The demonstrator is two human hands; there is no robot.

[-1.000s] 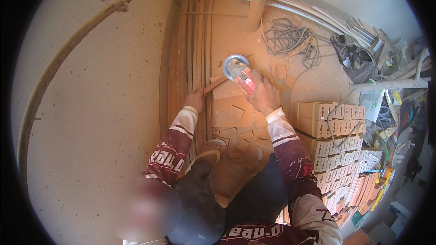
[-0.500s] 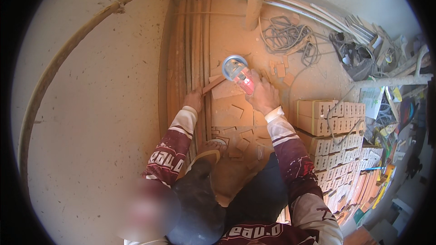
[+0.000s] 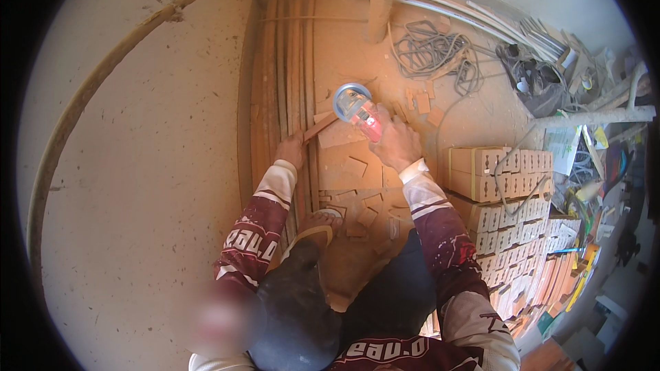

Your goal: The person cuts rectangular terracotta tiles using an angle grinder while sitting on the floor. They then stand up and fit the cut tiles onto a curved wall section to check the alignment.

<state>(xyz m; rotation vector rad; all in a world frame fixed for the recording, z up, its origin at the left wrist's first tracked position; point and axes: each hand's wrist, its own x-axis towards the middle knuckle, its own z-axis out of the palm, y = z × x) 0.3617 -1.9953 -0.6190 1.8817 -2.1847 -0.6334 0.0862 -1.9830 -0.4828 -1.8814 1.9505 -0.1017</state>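
In my right hand (image 3: pixel 399 143) is a red angle grinder (image 3: pixel 369 124), fingers wrapped round its body. The grinder's round head with a blue-grey rim (image 3: pixel 351 101) sits against the far end of a narrow reddish-brown tile strip (image 3: pixel 321 126). My left hand (image 3: pixel 291 150) grips the near end of that strip, beside the long wooden planks. Under the strip lies a flat, pale tile piece (image 3: pixel 341 135). The contact point between disc and strip is hidden by the grinder head.
Long planks (image 3: pixel 295 62) run along the left wall. Broken tile pieces (image 3: pixel 355 166) lie about the dusty floor near my foot (image 3: pixel 321 220). A wooden post (image 3: pixel 382 1) and coiled cable (image 3: pixel 433 48) stand farther off. Stacked tile boxes (image 3: pixel 502 175) are at right.
The whole view has shifted very slightly left. Both hands keep their grips, and the grinder stays at the strip's far end.
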